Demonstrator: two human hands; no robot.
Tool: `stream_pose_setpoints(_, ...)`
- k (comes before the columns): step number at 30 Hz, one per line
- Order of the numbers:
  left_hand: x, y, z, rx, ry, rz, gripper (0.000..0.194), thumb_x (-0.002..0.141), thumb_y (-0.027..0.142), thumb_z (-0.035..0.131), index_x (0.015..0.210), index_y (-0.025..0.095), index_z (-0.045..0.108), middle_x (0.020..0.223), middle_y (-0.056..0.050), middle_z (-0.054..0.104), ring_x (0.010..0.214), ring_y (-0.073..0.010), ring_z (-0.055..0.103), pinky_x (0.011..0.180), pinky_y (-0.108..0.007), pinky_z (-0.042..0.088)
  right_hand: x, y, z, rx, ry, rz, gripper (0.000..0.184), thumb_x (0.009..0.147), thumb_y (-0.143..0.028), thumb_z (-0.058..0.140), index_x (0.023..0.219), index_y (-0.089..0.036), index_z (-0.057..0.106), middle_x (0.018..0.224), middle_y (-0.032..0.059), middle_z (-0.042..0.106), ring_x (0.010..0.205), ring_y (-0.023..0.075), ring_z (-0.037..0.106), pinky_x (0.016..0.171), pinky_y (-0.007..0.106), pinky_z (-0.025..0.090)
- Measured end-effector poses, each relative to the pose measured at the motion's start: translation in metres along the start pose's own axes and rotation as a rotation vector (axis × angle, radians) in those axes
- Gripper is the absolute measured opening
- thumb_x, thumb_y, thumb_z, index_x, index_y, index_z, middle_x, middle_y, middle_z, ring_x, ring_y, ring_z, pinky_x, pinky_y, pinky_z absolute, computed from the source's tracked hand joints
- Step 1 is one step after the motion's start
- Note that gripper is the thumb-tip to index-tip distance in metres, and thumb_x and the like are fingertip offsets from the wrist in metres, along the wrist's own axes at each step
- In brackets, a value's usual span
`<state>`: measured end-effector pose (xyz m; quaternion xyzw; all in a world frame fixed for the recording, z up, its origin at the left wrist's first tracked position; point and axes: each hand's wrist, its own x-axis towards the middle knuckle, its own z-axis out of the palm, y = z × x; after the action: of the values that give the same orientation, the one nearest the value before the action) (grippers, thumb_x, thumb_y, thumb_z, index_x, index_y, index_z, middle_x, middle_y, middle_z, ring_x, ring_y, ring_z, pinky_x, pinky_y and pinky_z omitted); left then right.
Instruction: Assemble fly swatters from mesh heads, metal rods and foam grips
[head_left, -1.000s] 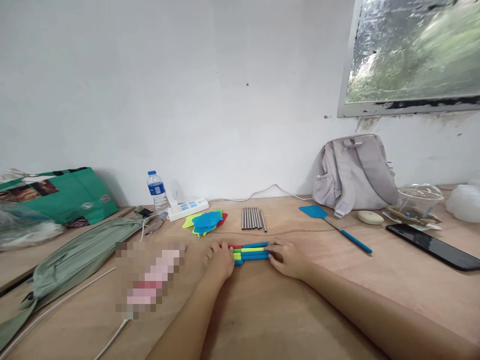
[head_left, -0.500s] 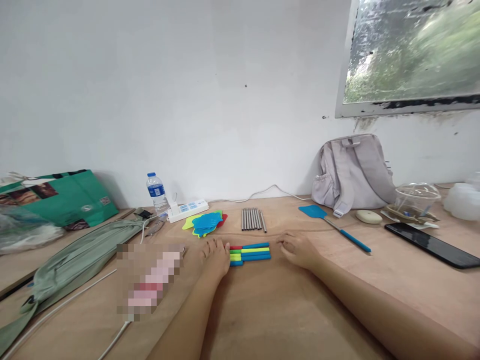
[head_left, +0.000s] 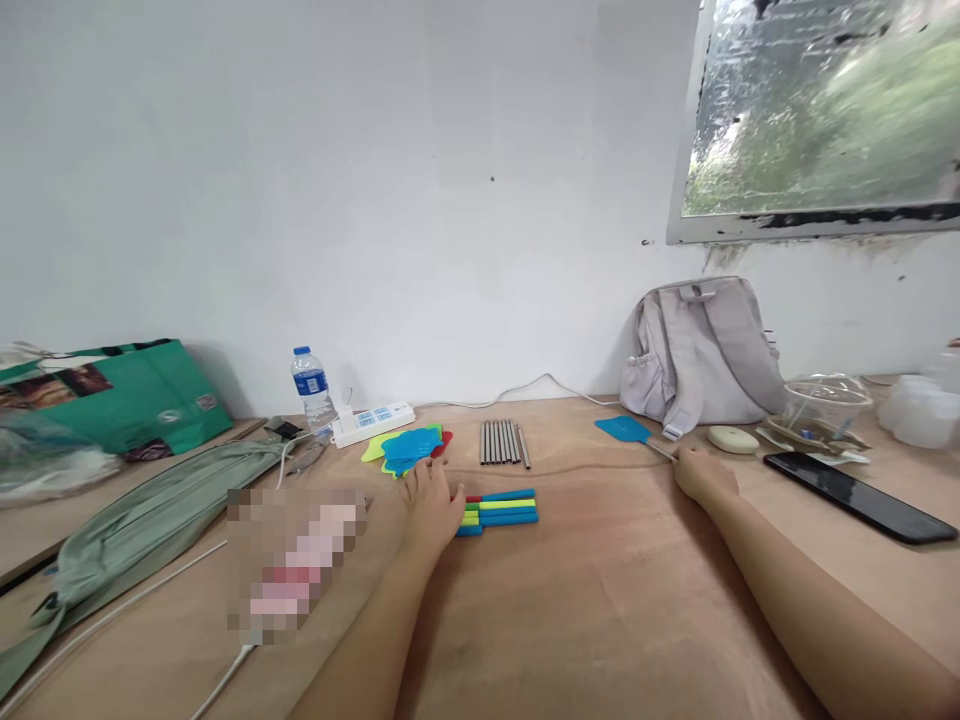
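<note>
My right hand (head_left: 705, 480) has its fingers closed around the handle end of a fly swatter, with its flat blue head (head_left: 623, 430) pointing left and a bare metal rod showing between. The hand hides the blue handle. My left hand (head_left: 433, 502) is empty, fingers apart, with its fingertips at the near edge of a pile of flat swatter heads (head_left: 414, 447) in blue, yellow and red. Beside its thumb lie several coloured handle tubes (head_left: 508, 507), partly covered by the hand. Behind them, several metal rods (head_left: 502, 443) lie side by side.
A power strip (head_left: 373, 424) and water bottle (head_left: 312, 388) stand near the wall. A grey backpack (head_left: 701, 350), an oval white case (head_left: 733, 440), a black phone (head_left: 859, 497) and a plastic bowl (head_left: 827, 405) are at right. A green bag (head_left: 169, 400) and cloth strap (head_left: 165, 505) lie left.
My right hand has moved right, from beside the tubes to the fly swatter's handle, and closed on it. My left hand has shifted slightly forward towards the pile of swatter heads.
</note>
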<state>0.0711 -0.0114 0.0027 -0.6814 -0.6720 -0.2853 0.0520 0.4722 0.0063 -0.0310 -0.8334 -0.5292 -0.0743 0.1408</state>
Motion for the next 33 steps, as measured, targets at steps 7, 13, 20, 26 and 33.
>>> stream_pose_setpoints(7,0.004,-0.004,0.002,-0.148,0.166,0.099,0.037,0.072,0.020,0.050,0.109,0.014,0.047,0.109,-0.012,0.046,0.105,-0.0280,0.040,0.091,-0.044,0.030,-0.008,-0.030,-0.019,0.074,0.094,-0.206,0.029,0.082,-0.011,0.030,0.100,-0.011,0.053,0.102,0.0176,0.052,0.083,0.0207,0.056,0.071,0.032,0.041)
stream_pose_setpoints(13,0.005,-0.003,0.004,-0.471,0.258,0.251,0.059,0.069,0.030,0.059,0.122,0.017,0.036,0.114,-0.011,0.045,0.110,-0.0266,0.040,0.095,-0.045,0.030,-0.041,-0.068,-0.042,0.329,0.182,-0.740,0.021,0.087,-0.031,0.034,0.086,-0.020,0.052,0.082,0.0053,0.056,0.071,0.0165,0.054,0.062,0.028,0.038)
stream_pose_setpoints(20,-0.004,0.005,-0.007,-0.751,-0.058,0.343,0.032,0.073,0.035,0.055,0.102,0.020,0.056,0.108,-0.006,0.056,0.105,-0.0218,0.048,0.092,-0.038,0.036,-0.076,-0.103,-0.053,0.402,0.076,-0.896,0.021,0.083,-0.039,0.042,0.083,-0.020,0.052,0.082,0.0039,0.058,0.072,0.0167,0.054,0.061,0.027,0.038)
stream_pose_setpoints(26,-0.005,0.012,-0.004,-0.989,-0.177,0.071,0.036,0.070,0.045,0.057,0.092,0.017,0.060,0.094,-0.006,0.064,0.091,-0.0224,0.056,0.082,-0.037,0.043,-0.107,-0.130,-0.047,0.517,0.069,-0.920,0.026,0.087,-0.029,0.033,0.106,-0.023,0.051,0.096,0.0052,0.060,0.080,0.0172,0.057,0.066,0.028,0.042)
stream_pose_setpoints(33,-0.004,0.016,-0.003,-1.143,-0.242,-0.035,0.042,0.066,0.045,0.062,0.096,0.016,0.056,0.096,-0.006,0.063,0.089,-0.0200,0.058,0.078,-0.031,0.046,-0.118,-0.144,-0.037,0.578,0.056,-0.823,0.028,0.089,-0.034,0.031,0.104,-0.023,0.052,0.097,0.0051,0.061,0.082,0.0174,0.059,0.069,0.029,0.044)
